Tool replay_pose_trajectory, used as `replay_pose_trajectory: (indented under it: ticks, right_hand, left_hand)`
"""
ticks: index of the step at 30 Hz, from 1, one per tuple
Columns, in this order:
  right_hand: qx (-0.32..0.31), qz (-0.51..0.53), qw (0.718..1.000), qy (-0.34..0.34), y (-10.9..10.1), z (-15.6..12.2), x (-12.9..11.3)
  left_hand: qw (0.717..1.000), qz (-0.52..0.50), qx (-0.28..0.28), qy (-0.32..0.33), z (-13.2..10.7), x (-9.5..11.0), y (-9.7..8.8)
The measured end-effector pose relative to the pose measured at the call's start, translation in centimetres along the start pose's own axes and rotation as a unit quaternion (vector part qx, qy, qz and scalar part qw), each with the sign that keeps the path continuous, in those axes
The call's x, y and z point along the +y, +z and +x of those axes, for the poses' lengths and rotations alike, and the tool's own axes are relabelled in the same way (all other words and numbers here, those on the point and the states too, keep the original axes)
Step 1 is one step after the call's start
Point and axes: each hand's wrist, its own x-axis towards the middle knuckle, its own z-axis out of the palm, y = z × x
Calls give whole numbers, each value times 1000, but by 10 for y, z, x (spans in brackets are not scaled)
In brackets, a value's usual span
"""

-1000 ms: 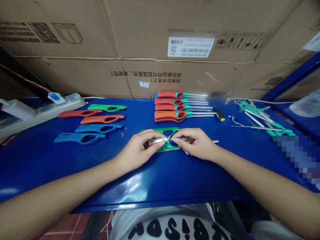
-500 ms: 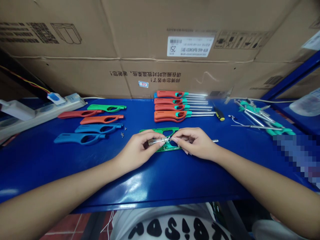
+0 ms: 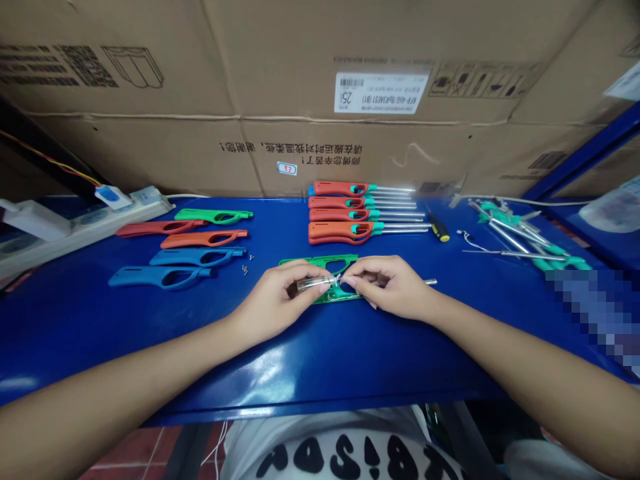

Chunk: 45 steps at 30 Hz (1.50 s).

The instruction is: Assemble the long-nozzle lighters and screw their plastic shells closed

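Observation:
Between thumb and fingers, my left hand point(image 3: 277, 299) grips a small clear fuel tank point(image 3: 311, 284), held sideways with its tip toward the right. My right hand point(image 3: 393, 288) pinches at a tiny white part point(image 3: 339, 279) at that tip; the fingers hide most of it. Beneath both hands lie green lighter shell halves point(image 3: 320, 259) with trigger openings, and a thin wire shows in the nearer one. From behind my right hand a metal tube end point(image 3: 431, 281) sticks out.
Loose coloured shell halves point(image 3: 183, 277) and small screws point(image 3: 245, 270) lie left. Several orange lighters point(image 3: 340, 232) sit at the back, beside a screwdriver point(image 3: 440, 230). A pile of metal tubes with teal parts point(image 3: 520, 233) is right. A power strip point(image 3: 100, 223) and cardboard point(image 3: 175, 147) border the table.
Both hands stay in nearly the same place, with the fuel tank still in the left hand. My right fingers shift only very slightly at its tip.

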Motion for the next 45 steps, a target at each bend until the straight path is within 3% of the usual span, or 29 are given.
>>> replay_pose_trajectory:
  ticks: [45]
  right_hand:
    - [-6,-13,1000,5,1,1,0]
  left_hand:
    - [1000,-1,-7,14,0,2,4]
